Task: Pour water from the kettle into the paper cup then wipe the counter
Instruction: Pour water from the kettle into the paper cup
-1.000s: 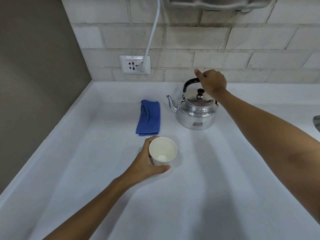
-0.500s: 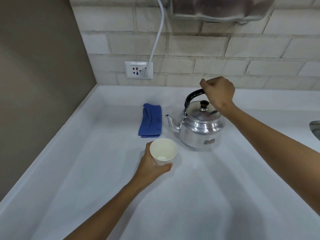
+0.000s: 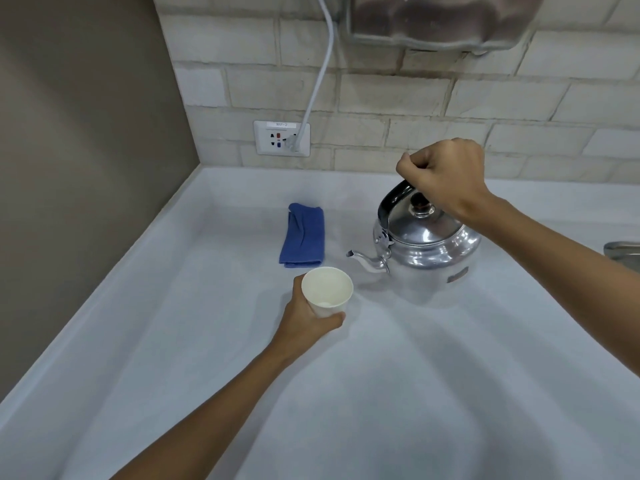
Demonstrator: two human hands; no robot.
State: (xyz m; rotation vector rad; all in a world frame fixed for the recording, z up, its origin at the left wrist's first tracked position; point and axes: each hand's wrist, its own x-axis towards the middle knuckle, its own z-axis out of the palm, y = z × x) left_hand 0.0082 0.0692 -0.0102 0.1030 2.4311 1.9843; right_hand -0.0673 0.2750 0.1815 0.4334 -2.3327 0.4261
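A shiny metal kettle (image 3: 431, 249) with a black handle hangs a little above the white counter (image 3: 381, 393). My right hand (image 3: 445, 178) is closed around its handle. The kettle tips slightly, and its spout points left toward the cup, just to the cup's right. A white paper cup (image 3: 327, 291) stands on the counter with my left hand (image 3: 304, 318) wrapped around its side. No water stream shows. A folded blue cloth (image 3: 304, 235) lies on the counter behind the cup.
A brown wall (image 3: 79, 168) bounds the counter on the left and a brick wall (image 3: 450, 105) at the back. A wall socket (image 3: 282, 137) holds a white cable. A metal appliance (image 3: 446, 19) hangs above. A sink edge (image 3: 623, 251) shows at the right.
My right hand has lifted the kettle off the counter and brought it forward and left, so its spout now sits close to the cup. My left hand still holds the cup.
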